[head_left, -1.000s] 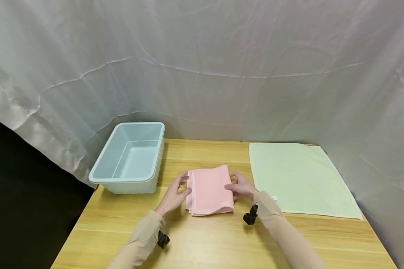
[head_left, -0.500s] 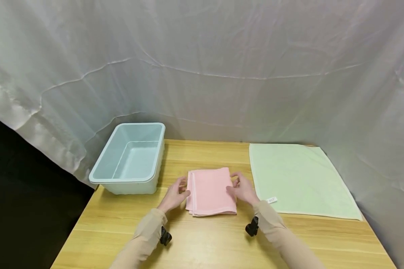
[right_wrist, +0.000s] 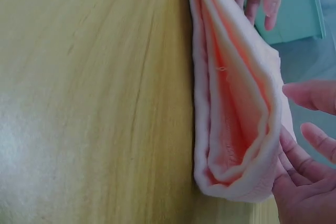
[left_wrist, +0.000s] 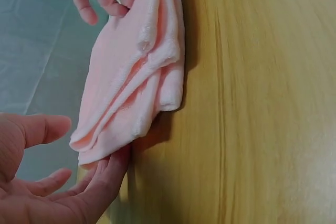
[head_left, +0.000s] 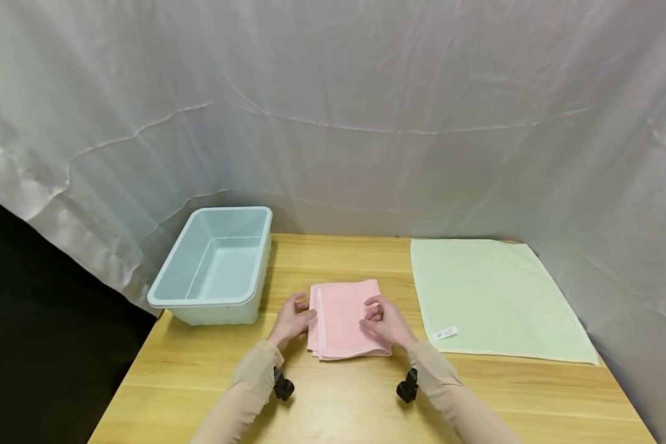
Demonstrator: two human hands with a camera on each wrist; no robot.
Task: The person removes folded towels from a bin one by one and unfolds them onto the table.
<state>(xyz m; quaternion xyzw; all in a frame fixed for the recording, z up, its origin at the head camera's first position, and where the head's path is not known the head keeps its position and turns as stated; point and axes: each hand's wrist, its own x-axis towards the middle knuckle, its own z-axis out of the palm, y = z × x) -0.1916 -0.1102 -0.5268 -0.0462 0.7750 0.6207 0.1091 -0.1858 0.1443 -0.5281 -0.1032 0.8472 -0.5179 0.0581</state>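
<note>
A folded pink towel [head_left: 341,320] lies on the wooden table in front of me, its stacked layers showing along the near edge in the left wrist view. My left hand [head_left: 291,319] is at the towel's left side. Its lower fingers touch the folded edge while the thumb stands apart. Over the right part of the towel is my right hand [head_left: 385,322], loosely bent and pinching nothing. In the right wrist view, some fingers of that hand [right_wrist: 307,182] rest against the towel's side, where a fold gapes.
To the left stands a pale blue plastic bin [head_left: 213,313] with nothing visible inside. A light green towel [head_left: 494,302] lies flat at the right, with a white tag [head_left: 445,333] near its corner. A grey curtain [head_left: 333,166] hangs behind the table.
My right hand has moved left from the towel's right edge to over its right part. The pink towel's right side has settled flatter. My left hand has barely shifted.
</note>
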